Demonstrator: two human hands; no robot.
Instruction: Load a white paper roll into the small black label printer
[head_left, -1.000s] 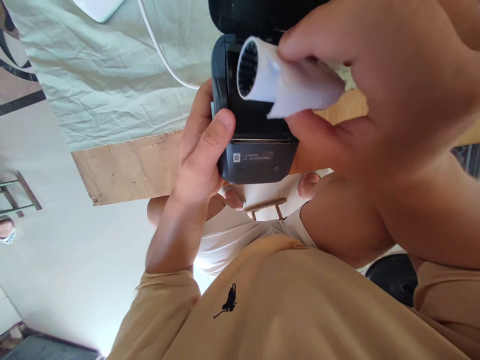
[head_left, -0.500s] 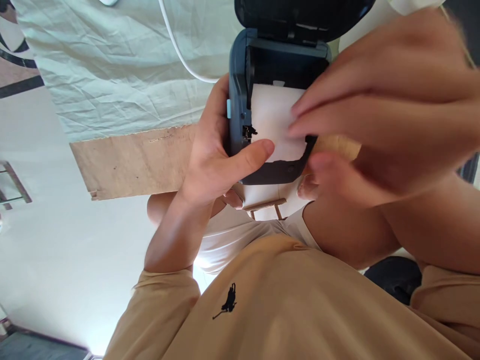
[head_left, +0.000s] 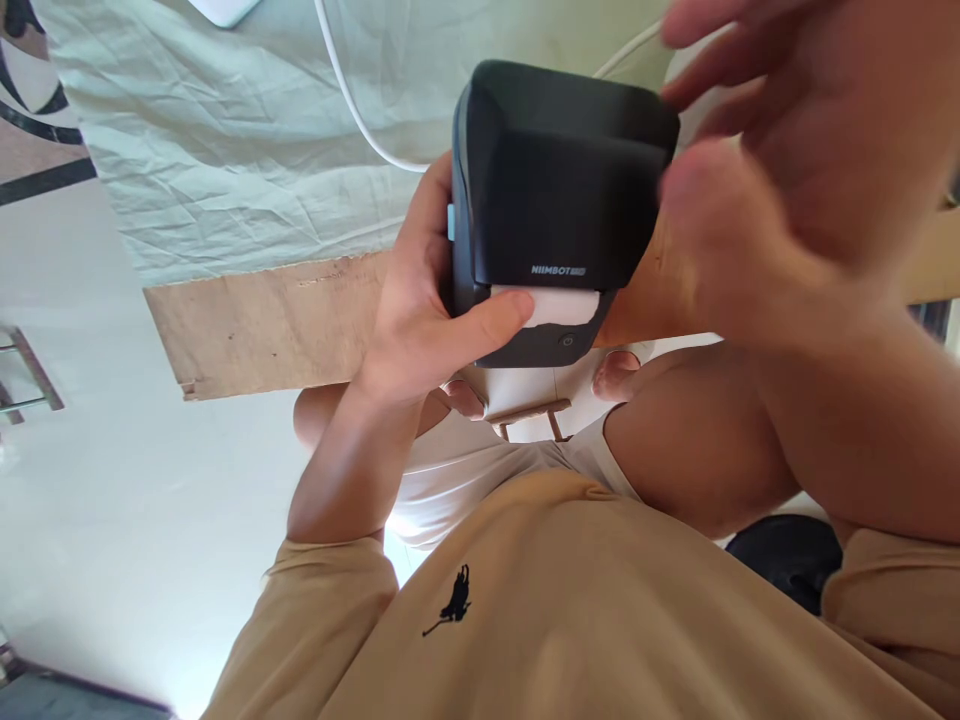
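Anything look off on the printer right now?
Nothing stands out. The label printer has its lid down evenly, and the white paper comes out straight under the lid's edge, pinned by the thumb of the left hand. The right hand is blurred beside it.

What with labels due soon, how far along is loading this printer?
Done: the lid of the printer is shut, with the paper end poking out below it. In hand: the left hand grips the printer, thumb on the paper; the right hand hovers open beside the lid. Left: probably a test feed.
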